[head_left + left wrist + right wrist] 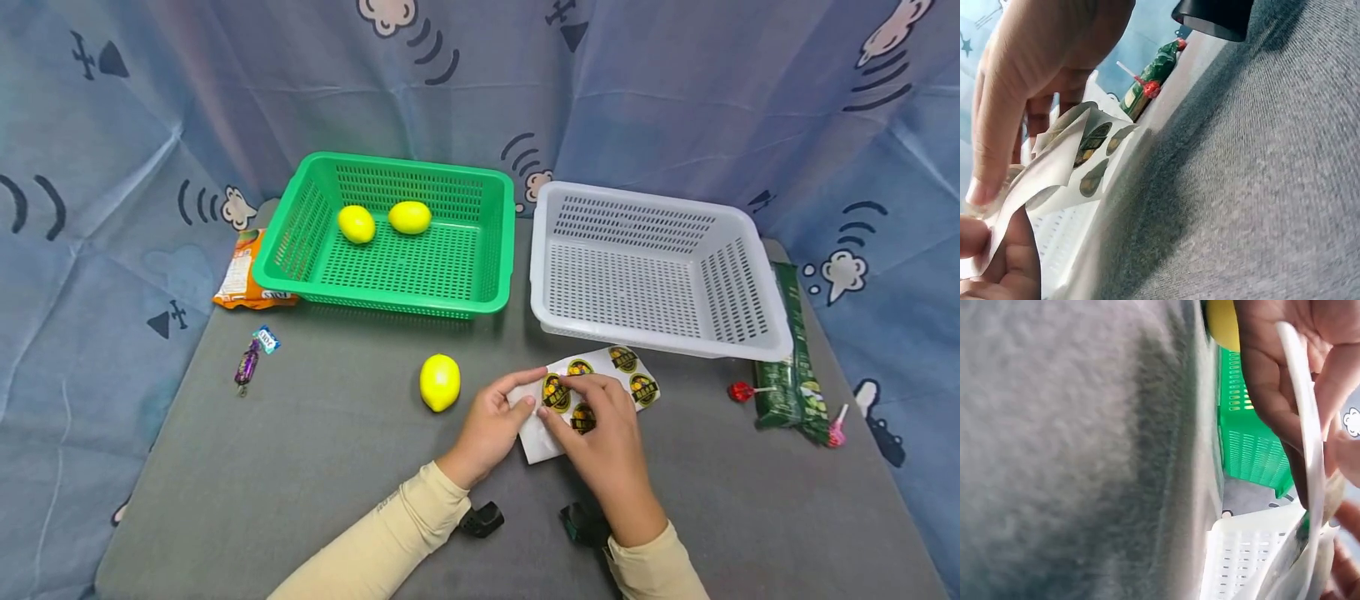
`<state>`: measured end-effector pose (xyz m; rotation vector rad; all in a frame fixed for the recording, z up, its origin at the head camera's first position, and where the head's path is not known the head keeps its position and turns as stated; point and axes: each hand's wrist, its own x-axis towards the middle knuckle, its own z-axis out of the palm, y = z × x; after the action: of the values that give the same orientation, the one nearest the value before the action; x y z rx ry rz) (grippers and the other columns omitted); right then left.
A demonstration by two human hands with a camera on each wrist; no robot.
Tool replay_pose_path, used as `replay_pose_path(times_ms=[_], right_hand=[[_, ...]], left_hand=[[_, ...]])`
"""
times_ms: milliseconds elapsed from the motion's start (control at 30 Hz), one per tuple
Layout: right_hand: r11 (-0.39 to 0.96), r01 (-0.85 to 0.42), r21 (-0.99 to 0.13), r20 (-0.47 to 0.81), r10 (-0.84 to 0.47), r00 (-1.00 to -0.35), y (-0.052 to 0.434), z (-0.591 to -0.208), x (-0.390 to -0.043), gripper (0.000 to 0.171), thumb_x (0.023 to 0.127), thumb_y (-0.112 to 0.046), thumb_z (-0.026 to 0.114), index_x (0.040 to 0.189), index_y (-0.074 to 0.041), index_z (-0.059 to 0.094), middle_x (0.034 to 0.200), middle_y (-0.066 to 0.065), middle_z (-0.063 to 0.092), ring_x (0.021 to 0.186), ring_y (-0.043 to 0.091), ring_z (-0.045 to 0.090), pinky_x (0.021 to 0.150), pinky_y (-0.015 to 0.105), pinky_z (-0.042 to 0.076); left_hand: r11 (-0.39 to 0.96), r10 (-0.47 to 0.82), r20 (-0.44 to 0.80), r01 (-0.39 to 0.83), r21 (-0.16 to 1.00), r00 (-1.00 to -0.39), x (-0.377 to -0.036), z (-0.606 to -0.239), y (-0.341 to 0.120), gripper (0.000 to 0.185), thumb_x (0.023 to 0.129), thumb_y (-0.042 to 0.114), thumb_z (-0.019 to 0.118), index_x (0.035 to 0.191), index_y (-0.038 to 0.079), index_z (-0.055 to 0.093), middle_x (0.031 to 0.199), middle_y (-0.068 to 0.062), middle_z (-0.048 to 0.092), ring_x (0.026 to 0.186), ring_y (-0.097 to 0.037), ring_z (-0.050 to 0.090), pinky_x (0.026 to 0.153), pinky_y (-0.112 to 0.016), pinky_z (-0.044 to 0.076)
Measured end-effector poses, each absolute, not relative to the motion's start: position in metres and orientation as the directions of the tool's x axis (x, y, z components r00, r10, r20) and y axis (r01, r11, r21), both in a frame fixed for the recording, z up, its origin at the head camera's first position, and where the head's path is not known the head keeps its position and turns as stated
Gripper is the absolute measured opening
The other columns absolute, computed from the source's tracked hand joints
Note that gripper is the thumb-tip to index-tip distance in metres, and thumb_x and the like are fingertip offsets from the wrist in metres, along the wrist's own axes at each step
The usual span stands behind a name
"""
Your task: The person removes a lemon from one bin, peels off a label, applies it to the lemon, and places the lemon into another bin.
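A white sticker sheet [600, 383] with round yellow-and-black stickers is held just above the grey table, in front of the white basket [652, 267]. My left hand [498, 417] pinches its left edge. My right hand [592, 421] lies over the sheet with fingertips on a sticker near its middle. The left wrist view shows the sheet [1066, 169] bent upward between fingers [997, 125]. In the right wrist view it appears edge-on [1307, 425]. One lemon [439, 382] lies on the table left of my hands. Two lemons [356, 223] [409, 217] sit in the green basket [390, 237].
An orange snack bag [240, 275] and a small purple candy [247, 362] lie at the left. A green packet [791, 358] and red and pink lollipops [742, 390] lie at the right, beside the white basket. Blue printed cloth surrounds the table.
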<state>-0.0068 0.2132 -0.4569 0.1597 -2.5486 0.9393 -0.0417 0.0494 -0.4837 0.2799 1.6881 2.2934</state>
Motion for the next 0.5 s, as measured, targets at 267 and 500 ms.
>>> replay_pose_path(times_ms=[267, 500], right_hand=[[0.791, -0.352, -0.5, 0.556, -0.018, -0.831, 0.2142, -0.4587, -0.0068, 0.024, 0.081, -0.001, 0.09, 0.102, -0.003, 0.08, 0.111, 0.016, 0.068, 0.1, 0.041, 0.061, 0.086, 0.054, 0.045], [0.786, -0.216, -0.579, 0.411, 0.053, -0.91, 0.2184, -0.4543, -0.0135, 0.043, 0.085, -0.006, 0.09, 0.125, 0.0, 0.075, 0.118, 0.022, 0.063, 0.11, 0.045, 0.057, 0.092, 0.059, 0.043]], left_hand=[[-0.209, 0.314, -0.004, -0.073, 0.975, -0.949, -0.0429, -0.4804, 0.0457, 0.043, 0.103, -0.009, 0.055, 0.144, -0.001, 0.062, 0.054, 0.004, 0.032, 0.042, -0.005, 0.03, 0.046, -0.018, 0.032], [-0.172, 0.333, 0.029, -0.031, 0.985, -0.942, -0.0435, -0.4822, 0.0449, 0.042, 0.103, -0.01, 0.055, 0.142, 0.0, 0.064, 0.114, -0.014, 0.071, 0.045, -0.007, 0.026, 0.049, -0.019, 0.03]])
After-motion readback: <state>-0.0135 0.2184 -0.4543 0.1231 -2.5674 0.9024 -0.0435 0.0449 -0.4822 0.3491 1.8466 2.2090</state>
